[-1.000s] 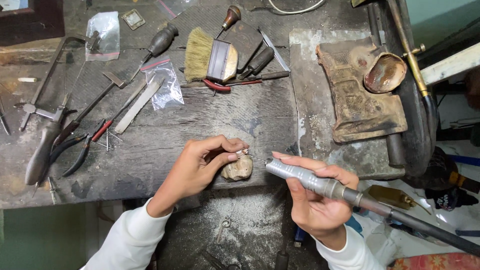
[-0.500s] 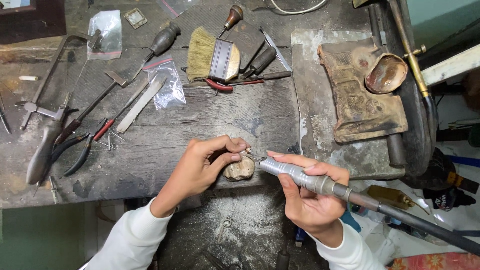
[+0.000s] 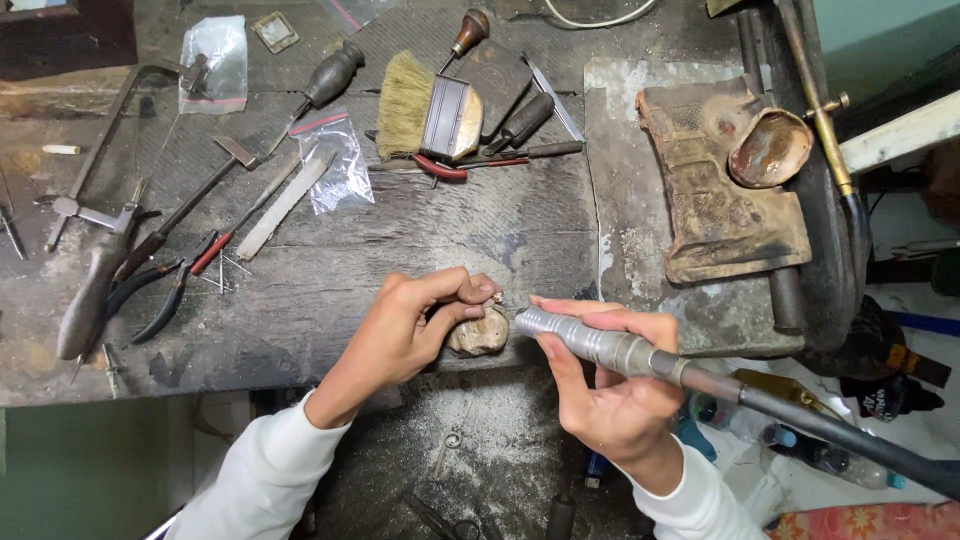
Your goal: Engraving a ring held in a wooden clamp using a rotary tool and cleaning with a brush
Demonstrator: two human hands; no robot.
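At a cluttered bench [image 3: 300,300], the right hand [image 3: 610,400] has drawn its rotary handpiece [image 3: 600,345] closer – tip now nearly touching the small piece [image 3: 494,296] pinched in the left hand's [image 3: 400,335] fingers, over a worn bench pin [image 3: 480,332] – grinding looks imminent.

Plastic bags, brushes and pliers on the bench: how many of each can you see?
Clear plastic bags: 2, one at the top left, one near the middle.
Brushes: 1, the brush.
Pliers: 2, the red-handled and the dark-handled.
Total: 5
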